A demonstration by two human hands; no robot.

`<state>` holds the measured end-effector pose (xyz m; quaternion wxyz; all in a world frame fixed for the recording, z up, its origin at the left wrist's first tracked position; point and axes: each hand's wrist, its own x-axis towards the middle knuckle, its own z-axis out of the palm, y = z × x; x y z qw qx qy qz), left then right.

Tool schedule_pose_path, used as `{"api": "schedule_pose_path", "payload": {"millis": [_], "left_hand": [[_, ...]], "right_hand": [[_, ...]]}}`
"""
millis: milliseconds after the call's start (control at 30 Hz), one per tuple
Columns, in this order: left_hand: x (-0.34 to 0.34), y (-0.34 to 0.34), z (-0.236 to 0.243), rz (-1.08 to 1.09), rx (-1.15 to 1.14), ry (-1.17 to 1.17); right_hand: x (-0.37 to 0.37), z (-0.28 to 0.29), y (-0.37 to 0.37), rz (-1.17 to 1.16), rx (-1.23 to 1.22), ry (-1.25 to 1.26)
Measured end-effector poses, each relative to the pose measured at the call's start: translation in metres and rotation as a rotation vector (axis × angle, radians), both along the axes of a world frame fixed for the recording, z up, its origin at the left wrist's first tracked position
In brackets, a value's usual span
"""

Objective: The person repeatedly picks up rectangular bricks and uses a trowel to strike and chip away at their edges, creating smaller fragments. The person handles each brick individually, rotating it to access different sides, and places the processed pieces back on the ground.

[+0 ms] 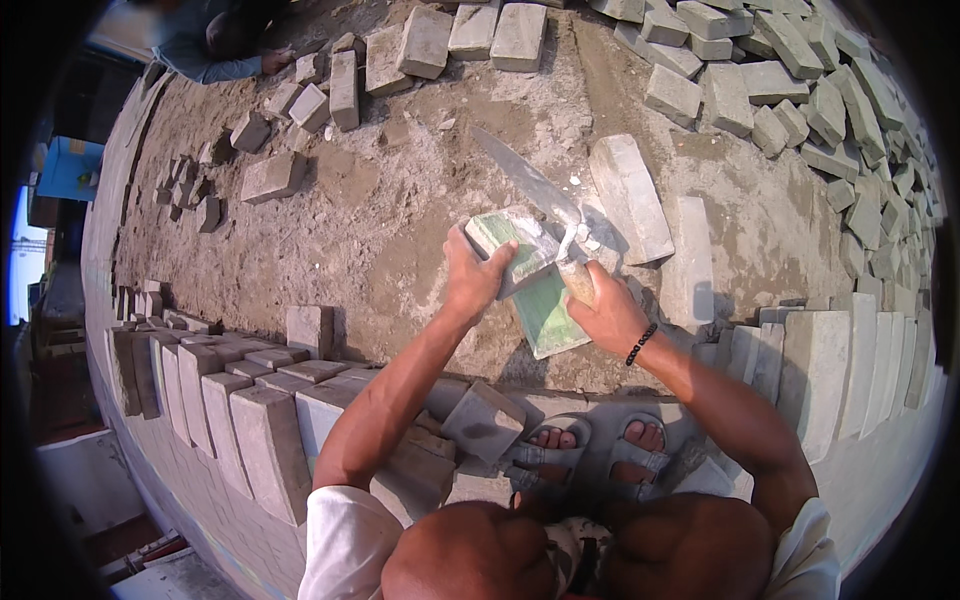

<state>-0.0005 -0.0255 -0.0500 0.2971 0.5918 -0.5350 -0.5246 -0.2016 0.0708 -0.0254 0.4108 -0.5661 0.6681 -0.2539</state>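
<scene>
My left hand (476,275) grips a small concrete paving block (505,238) by its left end, with fingers and thumb around it. Green paint marks the block's upper face. In my right hand (610,315), the fingers are closed around the handle of a pointing trowel (528,178). Its long metal blade points up and to the left, beyond the block, and pale mortar clings near its neck. Beneath both hands, a green-faced slab (552,315) lies on the ground, partly covered by the held block. Just right of the trowel rests a long grey block (632,198).
Loose blocks (775,85) are heaped at the upper right. Rows of standing blocks line the near left (265,440) and near right (820,370). Several more lie along the far side (470,35). Another person's hand (276,62) is at the upper left. My sandalled feet (550,450) are close in front.
</scene>
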Motion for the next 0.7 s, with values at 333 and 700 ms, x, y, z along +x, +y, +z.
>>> {"api": "schedule_pose_path", "payload": {"millis": [333,700], "left_hand": [[-0.003,-0.004,-0.006,-0.034,-0.112,-0.112],[-0.011,-0.004,-0.001,-0.001,-0.095,-0.099]], "right_hand": [[0.008,0.005,0.004,-0.059,-0.076,-0.028],[-0.007,-0.018,-0.002,0.091,0.074,0.158]]}}
